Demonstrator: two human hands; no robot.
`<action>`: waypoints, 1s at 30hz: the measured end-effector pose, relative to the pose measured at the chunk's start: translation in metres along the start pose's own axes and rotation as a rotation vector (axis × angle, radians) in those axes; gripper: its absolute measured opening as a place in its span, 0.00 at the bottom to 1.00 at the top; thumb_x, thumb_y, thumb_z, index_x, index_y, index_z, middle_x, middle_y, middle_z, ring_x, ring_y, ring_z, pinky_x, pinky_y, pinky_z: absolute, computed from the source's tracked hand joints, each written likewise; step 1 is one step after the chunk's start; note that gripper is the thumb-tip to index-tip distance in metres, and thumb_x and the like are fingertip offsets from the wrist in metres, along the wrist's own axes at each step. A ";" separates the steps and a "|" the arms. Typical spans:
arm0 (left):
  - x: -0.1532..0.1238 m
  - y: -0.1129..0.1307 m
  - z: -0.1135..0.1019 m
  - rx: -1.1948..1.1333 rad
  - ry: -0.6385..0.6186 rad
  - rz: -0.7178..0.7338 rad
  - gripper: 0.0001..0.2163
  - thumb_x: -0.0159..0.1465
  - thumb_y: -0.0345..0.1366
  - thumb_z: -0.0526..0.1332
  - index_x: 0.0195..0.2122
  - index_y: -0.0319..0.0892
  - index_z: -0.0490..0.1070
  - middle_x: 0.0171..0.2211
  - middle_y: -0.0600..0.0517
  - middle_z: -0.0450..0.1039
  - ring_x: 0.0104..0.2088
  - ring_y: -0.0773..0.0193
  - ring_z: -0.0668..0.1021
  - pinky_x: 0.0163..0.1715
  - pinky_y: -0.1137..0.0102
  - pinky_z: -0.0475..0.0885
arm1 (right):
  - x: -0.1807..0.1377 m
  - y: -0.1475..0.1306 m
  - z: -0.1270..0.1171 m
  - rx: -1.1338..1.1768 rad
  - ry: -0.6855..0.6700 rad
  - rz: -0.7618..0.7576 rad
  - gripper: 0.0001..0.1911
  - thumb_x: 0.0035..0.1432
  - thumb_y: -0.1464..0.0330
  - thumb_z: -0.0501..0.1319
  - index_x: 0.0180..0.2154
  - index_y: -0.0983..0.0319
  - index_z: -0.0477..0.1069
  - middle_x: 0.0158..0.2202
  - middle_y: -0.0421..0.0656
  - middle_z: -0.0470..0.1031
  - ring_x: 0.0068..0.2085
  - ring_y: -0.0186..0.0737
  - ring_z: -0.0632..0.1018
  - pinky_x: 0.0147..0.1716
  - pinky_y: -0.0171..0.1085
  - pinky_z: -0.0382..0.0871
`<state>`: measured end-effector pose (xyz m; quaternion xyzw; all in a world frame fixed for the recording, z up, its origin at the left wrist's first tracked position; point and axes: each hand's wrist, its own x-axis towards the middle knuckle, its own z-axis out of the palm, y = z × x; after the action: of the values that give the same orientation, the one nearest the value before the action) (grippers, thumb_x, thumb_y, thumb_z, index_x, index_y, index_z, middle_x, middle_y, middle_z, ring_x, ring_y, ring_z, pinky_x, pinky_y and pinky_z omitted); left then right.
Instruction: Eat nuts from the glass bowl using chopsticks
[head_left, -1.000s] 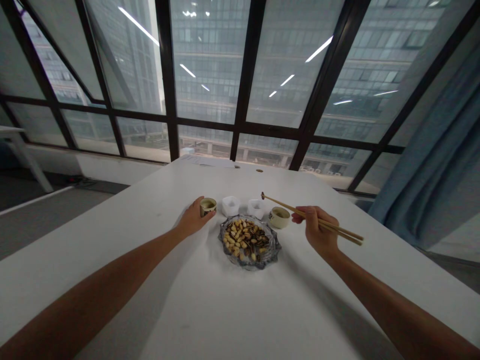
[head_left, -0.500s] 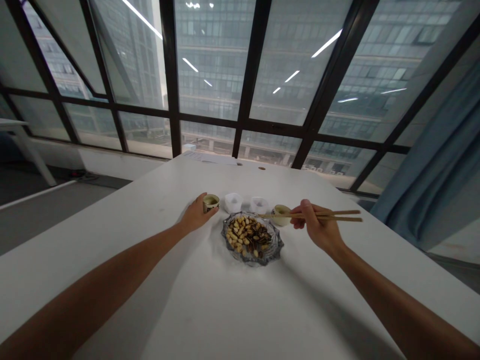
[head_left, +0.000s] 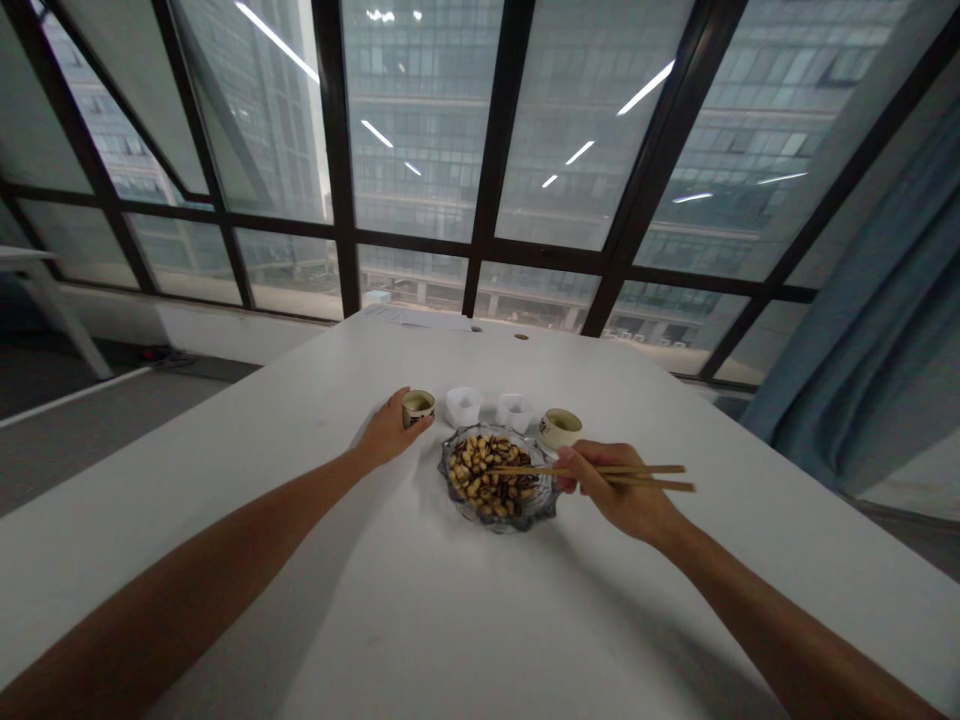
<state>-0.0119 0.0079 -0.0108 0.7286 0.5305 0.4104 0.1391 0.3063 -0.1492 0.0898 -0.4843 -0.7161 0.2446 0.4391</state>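
A glass dish of mixed nuts and dark seeds sits mid-table. My right hand grips a pair of wooden chopsticks, held level, with their tips over the nuts. My left hand is curled round a small ceramic cup at the left end of a row. Two small white cups stand behind the dish. A second ceramic cup stands at the right end, just beyond my right hand.
The white table runs up to a wall of dark-framed windows. A blue curtain hangs at the right. Papers lie at the table's far edge. Another table's leg shows at far left.
My right hand has come down and left, swinging the chopsticks from a raised slant to level, their tips now over the dish. My left hand has stayed on its cup.
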 end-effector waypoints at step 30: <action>0.000 0.001 -0.002 0.017 -0.031 -0.023 0.35 0.62 0.53 0.62 0.65 0.39 0.57 0.61 0.38 0.69 0.60 0.47 0.74 0.61 0.53 0.68 | 0.000 0.015 0.011 -0.021 -0.087 -0.013 0.26 0.63 0.49 0.60 0.23 0.60 0.76 0.20 0.43 0.77 0.21 0.36 0.74 0.19 0.34 0.66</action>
<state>-0.0122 0.0066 -0.0091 0.7300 0.5401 0.3927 0.1458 0.3041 -0.1423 0.0724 -0.4731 -0.7404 0.2549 0.4038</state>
